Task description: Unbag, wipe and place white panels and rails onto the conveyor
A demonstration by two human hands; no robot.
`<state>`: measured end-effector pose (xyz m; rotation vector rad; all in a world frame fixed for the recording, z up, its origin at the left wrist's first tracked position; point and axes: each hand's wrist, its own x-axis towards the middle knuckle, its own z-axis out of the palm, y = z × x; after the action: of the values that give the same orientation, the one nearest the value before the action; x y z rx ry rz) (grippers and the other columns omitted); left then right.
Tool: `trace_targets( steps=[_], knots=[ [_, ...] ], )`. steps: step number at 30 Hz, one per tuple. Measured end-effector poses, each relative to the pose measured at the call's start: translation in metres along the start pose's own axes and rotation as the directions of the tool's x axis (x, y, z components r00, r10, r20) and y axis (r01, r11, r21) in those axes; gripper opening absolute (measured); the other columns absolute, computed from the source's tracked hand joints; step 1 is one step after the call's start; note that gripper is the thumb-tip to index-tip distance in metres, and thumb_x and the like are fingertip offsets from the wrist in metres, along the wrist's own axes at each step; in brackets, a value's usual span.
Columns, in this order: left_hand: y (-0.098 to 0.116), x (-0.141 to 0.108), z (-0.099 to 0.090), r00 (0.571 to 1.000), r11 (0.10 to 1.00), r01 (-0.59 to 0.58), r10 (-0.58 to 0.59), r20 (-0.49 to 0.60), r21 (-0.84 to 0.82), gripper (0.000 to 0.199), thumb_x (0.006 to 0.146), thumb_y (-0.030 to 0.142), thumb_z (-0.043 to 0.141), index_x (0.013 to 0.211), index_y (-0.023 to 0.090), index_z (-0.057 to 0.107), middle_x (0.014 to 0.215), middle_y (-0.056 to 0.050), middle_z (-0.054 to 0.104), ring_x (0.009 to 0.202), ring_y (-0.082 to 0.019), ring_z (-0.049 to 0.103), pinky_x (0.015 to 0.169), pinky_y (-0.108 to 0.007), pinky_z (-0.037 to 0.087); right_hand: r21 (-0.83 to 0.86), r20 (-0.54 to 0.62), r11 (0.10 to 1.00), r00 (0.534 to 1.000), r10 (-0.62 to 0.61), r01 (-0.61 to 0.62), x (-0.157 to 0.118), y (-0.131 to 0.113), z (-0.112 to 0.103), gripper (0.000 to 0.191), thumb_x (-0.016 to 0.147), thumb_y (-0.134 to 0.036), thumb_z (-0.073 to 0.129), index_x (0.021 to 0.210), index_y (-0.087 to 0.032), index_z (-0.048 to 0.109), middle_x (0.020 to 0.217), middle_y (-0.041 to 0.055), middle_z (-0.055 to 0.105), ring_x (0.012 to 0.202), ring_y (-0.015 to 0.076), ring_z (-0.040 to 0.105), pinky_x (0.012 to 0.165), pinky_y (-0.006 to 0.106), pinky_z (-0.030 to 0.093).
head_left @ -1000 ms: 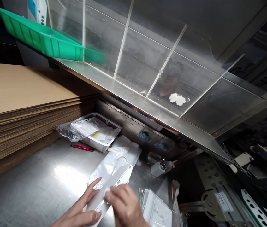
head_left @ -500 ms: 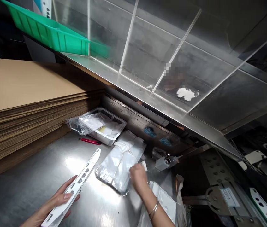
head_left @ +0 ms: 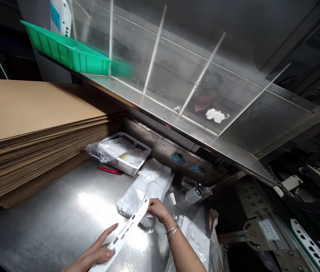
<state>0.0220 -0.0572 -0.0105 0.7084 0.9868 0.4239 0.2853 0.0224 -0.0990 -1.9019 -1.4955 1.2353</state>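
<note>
Steel counter [head_left: 58, 211], lower left to centre of the frame, with its broadest open stretch between the cardboard stack [head_left: 35, 102] at left and the hands at bottom centre. The stack's front edge runs obliquely along the counter's left side. Above, a metal shelf [head_left: 160, 111] crosses diagonally from upper left to middle right, its front lip bounding the room at the rear; a green bin [head_left: 66, 54] stands on its upper-left end. A white slotted strip [head_left: 128, 228], at bottom centre, lies aslant between the hands. The left hand [head_left: 93, 256] holds its lower end, thumb on the strip and index finger extended apart; the right hand [head_left: 158, 209] has its fingers closed narrowly on the upper end. That end overlaps the near edge of a pile of clear bags [head_left: 145, 185]; whether the two touch cannot be made out. Below the right forearm, at lower right, a bagged white bundle [head_left: 196, 238] narrows the space toward the counter's right edge. Behind the bags, left of centre, is a white tray [head_left: 133, 170] holding papers; at right of centre, a bottle [head_left: 193, 195]. A red cutter [head_left: 109, 171] lies just before the tray; a small white piece [head_left: 173, 199] lies right of the bags.
</note>
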Motion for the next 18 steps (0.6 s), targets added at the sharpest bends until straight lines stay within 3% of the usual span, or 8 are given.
trace_targets(
  steps=[3,7,9,12,14,16,18],
  knots=[
    [0.003,0.015,0.016,0.999,0.995,-0.006,0.011,-0.050,0.096,0.063,0.076,0.044,0.049,0.136,0.031,0.034,0.131,0.001,0.052,0.129,-0.026,0.035,0.108,-0.042,0.022,0.231,-0.075,0.973,0.997,0.018,0.000,-0.001,0.001,-0.008,0.023,0.083,-0.030,0.055,0.067,-0.015,0.053,0.057,-0.0046,0.052,0.049,0.0081,0.050,0.048,0.022,0.043],
    [-0.004,0.033,0.014,0.992,0.994,-0.006,0.020,-0.125,0.107,0.067,0.074,0.050,0.050,0.136,0.032,0.032,0.125,-0.005,0.055,0.122,-0.031,0.043,0.097,-0.049,0.035,0.466,-0.351,0.865,0.936,-0.013,0.187,-0.012,-0.007,-0.020,0.029,0.089,-0.036,0.029,0.072,-0.020,0.046,0.064,-0.0010,0.052,0.060,0.0101,0.053,0.055,0.022,0.045],
    [-0.010,0.042,0.007,0.995,0.999,-0.028,0.029,-0.093,0.016,0.073,0.068,0.052,0.058,0.134,0.032,0.036,0.121,-0.008,0.057,0.112,-0.034,0.051,0.087,-0.047,0.045,0.516,-0.465,0.810,0.885,-0.009,0.280,-0.016,-0.013,-0.021,0.028,0.087,-0.041,0.030,0.070,-0.021,0.042,0.060,-0.0032,0.047,0.054,0.0098,0.049,0.050,0.021,0.042],
    [-0.010,0.054,0.004,0.986,0.975,-0.158,0.164,0.029,-0.154,0.084,0.054,0.040,0.073,0.131,0.028,0.042,0.123,-0.010,0.055,0.103,-0.034,0.055,0.083,-0.043,0.048,0.526,-0.578,0.769,0.816,0.010,0.363,-0.020,-0.022,-0.018,0.029,0.079,-0.048,0.047,0.067,-0.021,0.043,0.047,-0.0090,0.034,0.039,0.0082,0.034,0.037,0.019,0.029],
    [-0.003,0.058,0.013,0.974,0.967,-0.200,0.214,0.076,-0.160,0.081,0.053,0.032,0.076,0.128,0.027,0.047,0.125,-0.009,0.055,0.108,-0.034,0.051,0.087,-0.043,0.046,0.496,-0.637,0.763,0.771,-0.006,0.416,-0.026,-0.025,-0.016,0.031,0.078,-0.049,0.048,0.072,-0.019,0.051,0.044,-0.0094,0.034,0.036,0.0081,0.032,0.036,0.019,0.025],
    [0.009,0.055,0.029,0.979,0.976,-0.181,0.190,0.078,-0.119,0.071,0.056,0.029,0.076,0.123,0.029,0.052,0.124,-0.007,0.056,0.116,-0.032,0.046,0.090,-0.041,0.044,0.451,-0.676,0.760,0.735,-0.051,0.468,-0.035,-0.026,-0.017,0.034,0.079,-0.049,0.048,0.078,-0.017,0.059,0.048,-0.0056,0.046,0.040,0.0094,0.040,0.039,0.020,0.030],
    [0.025,0.048,0.048,0.990,0.976,-0.074,0.097,0.102,-0.206,0.059,0.061,0.036,0.073,0.117,0.026,0.056,0.114,-0.009,0.062,0.111,-0.031,0.051,0.086,-0.039,0.046,0.337,-0.686,0.779,0.704,-0.181,0.529,-0.045,-0.025,-0.020,0.030,0.076,-0.045,0.056,0.079,-0.016,0.065,0.060,0.0003,0.060,0.052,0.0129,0.053,0.049,0.022,0.040]
  ],
)
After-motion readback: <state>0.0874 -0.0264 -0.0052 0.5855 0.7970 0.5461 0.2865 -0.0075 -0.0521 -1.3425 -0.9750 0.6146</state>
